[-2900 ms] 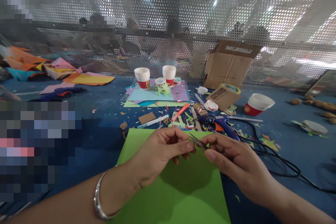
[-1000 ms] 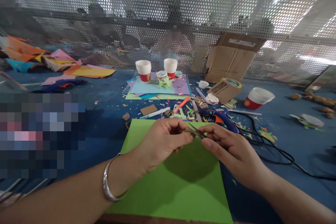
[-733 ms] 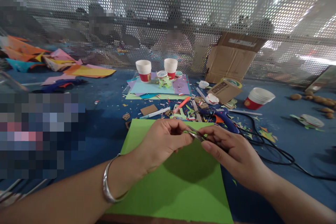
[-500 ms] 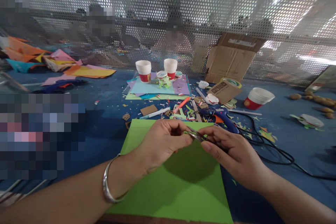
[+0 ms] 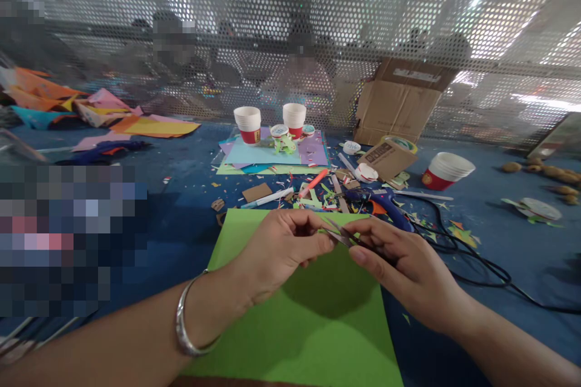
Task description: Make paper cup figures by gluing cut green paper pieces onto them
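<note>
Through the head camera, the one view I have, I see both hands meeting above a green paper sheet (image 5: 336, 326) that lies on the blue table (image 5: 481, 230). The left hand (image 5: 281, 251), with a silver bangle (image 5: 182, 323) at its wrist, has thumb and forefinger pinched together on a green sliver (image 5: 323, 230), mostly hidden and too small for me to make out. The right hand (image 5: 403, 260) has thumb and fingers closed about a pair of scissors (image 5: 342, 239); I make out the blades slightly parted and pointing at the left fingertips, while the handles are covered by the palm. I can't tell whether the blades touch the sliver. Just beyond the sheet I have an orange marker (image 5: 313, 182) among paper scraps, and a blue glue gun (image 5: 393, 208) whose black cable (image 5: 492, 278) trails off to the right. Farther back, two stacks of paper cups (image 5: 247, 127) stand upright on coloured sheets (image 5: 267, 153), a small green paper figure (image 5: 284, 144) near them, and a cardboard box (image 5: 399, 106) leans by the perforated panel (image 5: 267, 12)
</note>
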Motion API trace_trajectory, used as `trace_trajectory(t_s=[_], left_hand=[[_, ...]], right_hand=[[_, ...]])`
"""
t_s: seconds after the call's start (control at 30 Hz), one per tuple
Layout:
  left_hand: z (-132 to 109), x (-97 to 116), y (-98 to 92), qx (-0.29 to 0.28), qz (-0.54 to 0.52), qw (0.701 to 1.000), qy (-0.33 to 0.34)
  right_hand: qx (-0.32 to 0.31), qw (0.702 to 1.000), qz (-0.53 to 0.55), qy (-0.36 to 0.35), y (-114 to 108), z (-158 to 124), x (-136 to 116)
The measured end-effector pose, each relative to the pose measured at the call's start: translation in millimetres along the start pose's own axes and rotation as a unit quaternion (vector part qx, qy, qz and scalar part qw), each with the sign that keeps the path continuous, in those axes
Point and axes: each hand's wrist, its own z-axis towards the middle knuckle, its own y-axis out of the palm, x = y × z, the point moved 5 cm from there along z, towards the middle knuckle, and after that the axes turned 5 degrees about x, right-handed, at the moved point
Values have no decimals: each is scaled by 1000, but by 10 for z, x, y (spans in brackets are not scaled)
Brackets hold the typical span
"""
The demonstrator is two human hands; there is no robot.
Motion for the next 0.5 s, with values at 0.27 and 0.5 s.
trace_trajectory(t_s=[0.27, 0.5], left_hand=[[-12, -13, -9, 4, 7, 1000, -6], [-12, -15, 16, 2, 9, 1000, -18]], right_hand=[[1, 1000, -5, -3, -9, -9, 10], [-5, 1000, 15, -4, -1, -13, -3]])
